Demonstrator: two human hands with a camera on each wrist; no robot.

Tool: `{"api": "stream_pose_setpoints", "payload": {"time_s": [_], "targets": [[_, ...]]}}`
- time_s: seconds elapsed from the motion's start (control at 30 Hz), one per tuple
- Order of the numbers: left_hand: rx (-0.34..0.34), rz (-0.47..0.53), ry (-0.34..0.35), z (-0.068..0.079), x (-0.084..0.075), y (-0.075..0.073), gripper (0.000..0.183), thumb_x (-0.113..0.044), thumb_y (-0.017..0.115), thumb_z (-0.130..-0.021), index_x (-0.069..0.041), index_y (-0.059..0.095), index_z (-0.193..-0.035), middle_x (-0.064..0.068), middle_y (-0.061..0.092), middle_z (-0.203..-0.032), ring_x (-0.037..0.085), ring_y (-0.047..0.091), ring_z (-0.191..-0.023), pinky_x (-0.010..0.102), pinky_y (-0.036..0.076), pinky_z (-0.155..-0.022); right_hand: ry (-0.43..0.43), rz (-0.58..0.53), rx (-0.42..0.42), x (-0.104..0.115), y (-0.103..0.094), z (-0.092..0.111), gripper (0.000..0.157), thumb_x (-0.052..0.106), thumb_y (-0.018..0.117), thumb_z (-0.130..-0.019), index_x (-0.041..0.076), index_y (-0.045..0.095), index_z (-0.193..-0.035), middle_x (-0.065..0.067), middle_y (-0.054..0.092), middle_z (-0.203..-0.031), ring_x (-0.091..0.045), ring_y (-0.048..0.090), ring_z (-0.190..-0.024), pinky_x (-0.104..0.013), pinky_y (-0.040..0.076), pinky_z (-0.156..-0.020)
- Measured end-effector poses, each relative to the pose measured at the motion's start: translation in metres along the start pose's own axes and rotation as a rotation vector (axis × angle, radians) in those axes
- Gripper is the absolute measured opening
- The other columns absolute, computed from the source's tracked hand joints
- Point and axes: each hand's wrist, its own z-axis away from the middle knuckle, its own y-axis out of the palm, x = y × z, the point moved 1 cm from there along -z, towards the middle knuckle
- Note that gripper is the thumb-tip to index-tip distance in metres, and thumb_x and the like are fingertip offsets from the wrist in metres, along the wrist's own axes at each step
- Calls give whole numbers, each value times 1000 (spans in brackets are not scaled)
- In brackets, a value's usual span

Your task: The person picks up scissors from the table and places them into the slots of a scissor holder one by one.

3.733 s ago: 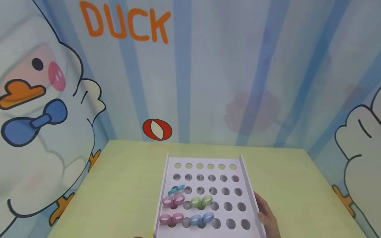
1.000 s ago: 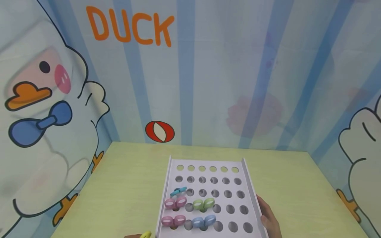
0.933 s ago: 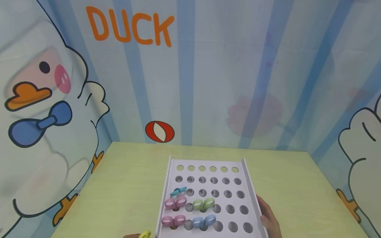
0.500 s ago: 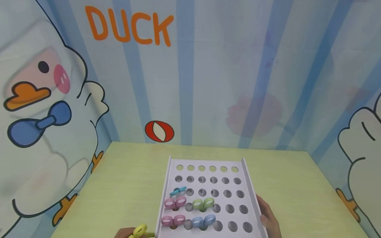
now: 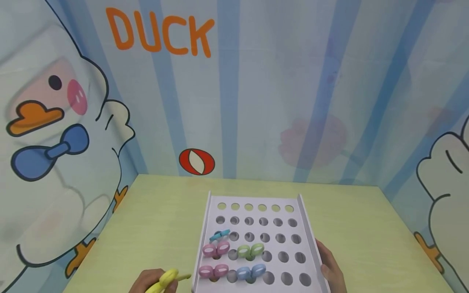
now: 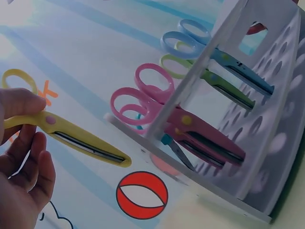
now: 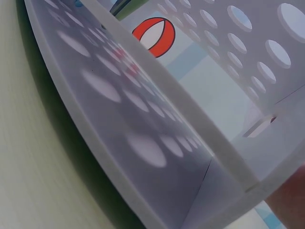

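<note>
My left hand [image 5: 148,280] pinches yellow-handled scissors [image 6: 88,143] by the loops, just left of the white perforated rack [image 5: 272,266]. The scissors' blades are together and point toward the rack. My right hand [image 5: 331,266] grips the rack's right side wall, thumb toward the front; in the right wrist view only a bit of it shows at the lower right. Standing blades-down in the rack's holes are two pink scissors [image 5: 216,249], green scissors [image 5: 256,249], blue scissors [image 5: 250,272] and, farther back, smaller teal scissors [image 5: 220,235].
The rack stands on a pale yellow table [image 5: 154,224], its front edge cut off by the frame. A blue-striped backdrop [image 5: 256,101] with printed ducks rises behind and at both sides. Rows of round holes [image 5: 283,257] show across the rack's top.
From the rack's front left edge, my left hand has come up and leftward into view with the yellow scissors, which now show far more fully. My right hand stays at the rack's side.
</note>
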Motion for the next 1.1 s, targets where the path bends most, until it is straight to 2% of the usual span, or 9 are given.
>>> {"api": "stream_pose_setpoints", "payload": {"time_s": [0.03, 0.1, 0.37, 0.53, 0.63, 0.77, 0.93, 1.03, 1.1], "targets": [[-52, -17, 11, 1, -4, 0, 42, 16, 82, -65, -21, 65, -78, -10, 62, -76, 0, 54, -69, 17, 46, -58, -19, -15, 19, 0, 0, -1, 37, 35, 40, -107, 43, 48, -142, 29, 54, -137, 10, 54, -121, -14, 47, -94], [-90, 0, 39, -1, -11, 1, 42, 19, 81, -64, -17, 66, -79, -9, 62, -77, 2, 55, -69, 16, 46, -60, -50, -45, 56, -1, -1, -1, 38, 33, 40, -107, 41, 47, -144, 28, 54, -139, 9, 54, -123, -13, 46, -95], [-149, 70, 19, -4, -33, 5, 36, 17, 82, -68, -13, 71, -85, -7, 66, -80, 4, 58, -68, 15, 48, -61, -108, -74, 112, -1, -4, -3, 41, 26, 38, -108, 38, 45, -146, 26, 52, -143, 9, 52, -126, -12, 45, -97], [-109, 143, 20, -8, -41, 6, 32, 18, 79, -71, -6, 70, -89, -5, 64, -84, 6, 59, -72, 16, 51, -67, -66, -58, 77, 1, -2, -2, 40, 26, 38, -107, 40, 47, -144, 27, 53, -141, 10, 53, -124, -13, 46, -96], [-87, 181, 13, -11, -44, 4, 33, 18, 78, -72, -7, 70, -91, -4, 64, -85, 7, 59, -75, 16, 51, -69, -39, -51, 60, 2, -1, -2, 40, 27, 39, -107, 42, 48, -143, 28, 54, -139, 10, 53, -123, -13, 46, -95], [-84, 263, 111, -18, -43, 8, 37, 23, 78, -68, -6, 70, -91, -2, 65, -86, 7, 59, -77, 15, 50, -72, -69, -91, 95, 1, -2, -3, 40, 27, 39, -108, 40, 47, -145, 27, 53, -141, 9, 53, -124, -12, 45, -96], [-54, 463, 283, -31, -42, 18, 41, 29, 75, -64, 1, 71, -94, 2, 67, -88, 8, 61, -81, 15, 53, -78, -68, -88, 88, 1, -3, -3, 39, 29, 40, -107, 40, 48, -144, 28, 53, -141, 10, 53, -123, -12, 46, -95], [-21, 506, 304, -36, -43, 23, 41, 28, 75, -64, 2, 71, -95, 3, 68, -89, 8, 62, -82, 15, 53, -80, -66, -79, 82, 0, -2, -3, 39, 30, 40, -107, 40, 47, -144, 27, 53, -141, 9, 53, -123, -13, 46, -95], [2, 467, 270, -38, -45, 24, 39, 24, 78, -66, 0, 71, -95, 3, 68, -89, 6, 63, -82, 14, 54, -81, -79, -81, 92, 0, -1, -4, 40, 29, 39, -107, 39, 47, -145, 26, 53, -142, 9, 53, -124, -12, 46, -96]]}}
